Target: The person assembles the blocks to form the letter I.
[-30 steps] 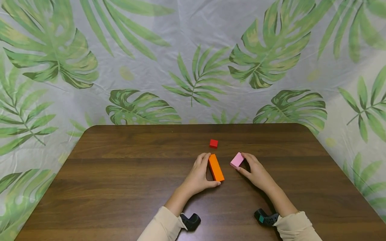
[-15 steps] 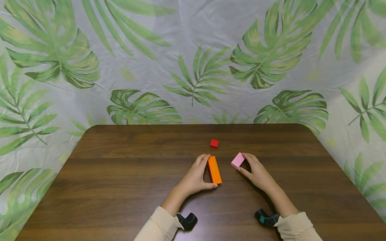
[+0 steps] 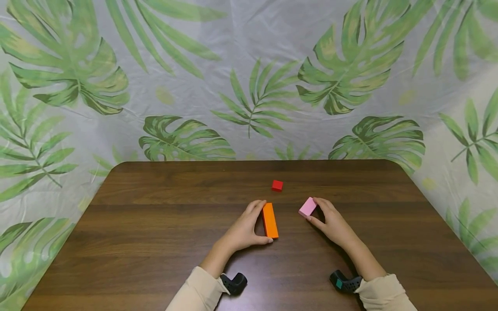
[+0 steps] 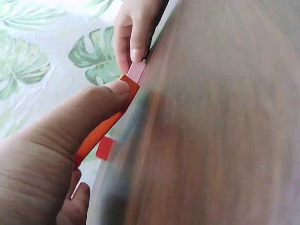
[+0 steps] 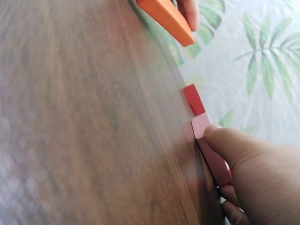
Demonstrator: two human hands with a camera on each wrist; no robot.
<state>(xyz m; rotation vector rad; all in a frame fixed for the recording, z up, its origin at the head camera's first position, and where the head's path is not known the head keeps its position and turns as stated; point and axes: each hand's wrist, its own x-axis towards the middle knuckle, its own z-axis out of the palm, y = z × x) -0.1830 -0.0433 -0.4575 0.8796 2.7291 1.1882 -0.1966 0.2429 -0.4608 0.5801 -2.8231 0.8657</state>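
My left hand (image 3: 242, 229) grips a long orange block (image 3: 270, 220) by its two ends, thumb at the near end and fingers at the far end. In the right wrist view the orange block (image 5: 168, 19) looks raised off the table. My right hand (image 3: 335, 224) pinches a shorter pink block (image 3: 308, 207) between thumb and fingers; this block (image 5: 212, 154) appears low, at the tabletop. Beyond both hands, a small red block (image 3: 277, 185) lies untouched on the table. The left wrist view shows the thumb pressed on the orange block's end (image 4: 127, 84).
The brown wooden table (image 3: 163, 194) has rounded far corners. Behind it hangs a pale cloth (image 3: 256, 39) printed with green leaves. A black device (image 3: 234, 284) sits on the left wrist, and another black device (image 3: 345, 281) on the right.
My left hand has moved left and slightly nearer with the orange block, widening the gap to the pink block. The right hand, pink block and red block have hardly moved.
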